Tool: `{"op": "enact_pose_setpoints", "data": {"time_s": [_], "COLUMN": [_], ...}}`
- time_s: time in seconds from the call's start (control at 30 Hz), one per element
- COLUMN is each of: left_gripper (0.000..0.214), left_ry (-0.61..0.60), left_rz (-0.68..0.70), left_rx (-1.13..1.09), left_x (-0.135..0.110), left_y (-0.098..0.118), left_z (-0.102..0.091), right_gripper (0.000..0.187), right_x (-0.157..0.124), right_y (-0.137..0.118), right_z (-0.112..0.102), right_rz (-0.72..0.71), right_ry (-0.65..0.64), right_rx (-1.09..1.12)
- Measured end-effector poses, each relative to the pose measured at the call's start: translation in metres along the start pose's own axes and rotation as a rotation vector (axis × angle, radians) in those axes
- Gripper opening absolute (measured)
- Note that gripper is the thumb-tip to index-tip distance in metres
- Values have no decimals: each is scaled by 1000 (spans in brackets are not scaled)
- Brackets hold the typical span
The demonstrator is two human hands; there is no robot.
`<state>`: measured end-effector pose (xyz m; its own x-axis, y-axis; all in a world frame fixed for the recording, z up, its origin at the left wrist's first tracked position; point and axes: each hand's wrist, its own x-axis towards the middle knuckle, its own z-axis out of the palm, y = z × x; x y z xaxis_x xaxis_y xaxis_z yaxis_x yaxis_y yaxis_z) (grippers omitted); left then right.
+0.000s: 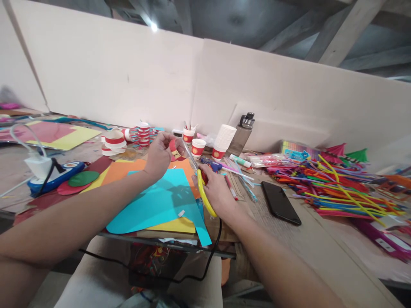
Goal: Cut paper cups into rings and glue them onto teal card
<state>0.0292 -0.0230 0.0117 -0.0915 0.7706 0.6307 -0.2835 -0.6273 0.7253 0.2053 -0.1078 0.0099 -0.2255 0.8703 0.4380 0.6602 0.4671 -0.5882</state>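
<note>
My left hand (159,155) is closed in a pinch on a small red paper ring with a yellow mark (174,149), held above the table. My right hand (216,191) grips yellow-handled scissors (203,188), whose blades (190,154) point up and touch the red ring. Under both hands lie coloured paper sheets: a cyan one (160,201) on top, with orange (123,168) and yellow (175,225) beneath.
A black phone (280,202) lies right of my right hand. Behind stand red-and-white paper cups (198,147), a white cup stack (223,140), a bottle (242,133) and a glue stick (240,161). Several coloured straws (340,188) are heaped at right. A power strip with charger (48,173) sits left.
</note>
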Motion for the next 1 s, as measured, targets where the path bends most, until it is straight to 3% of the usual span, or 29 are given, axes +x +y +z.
{"op": "enact_pose_setpoints", "data": {"time_s": [0.3, 0.63, 1.0], "left_gripper": [28, 28, 10], "left_ry": [1, -30, -43], "left_rz": [-129, -264, -380], "left_rx": [-74, -159, -213], "left_x": [3, 5, 1], "left_y": [2, 21, 15], "left_z": [1, 6, 8], "right_gripper": [33, 34, 35], "right_x": [-1, -1, 1], "right_y": [-1, 0, -3], "right_z": [-3, -6, -9], "right_rz": [-11, 5, 1], "right_ry": [7, -16, -18], "right_rx": [-10, -20, -65]}}
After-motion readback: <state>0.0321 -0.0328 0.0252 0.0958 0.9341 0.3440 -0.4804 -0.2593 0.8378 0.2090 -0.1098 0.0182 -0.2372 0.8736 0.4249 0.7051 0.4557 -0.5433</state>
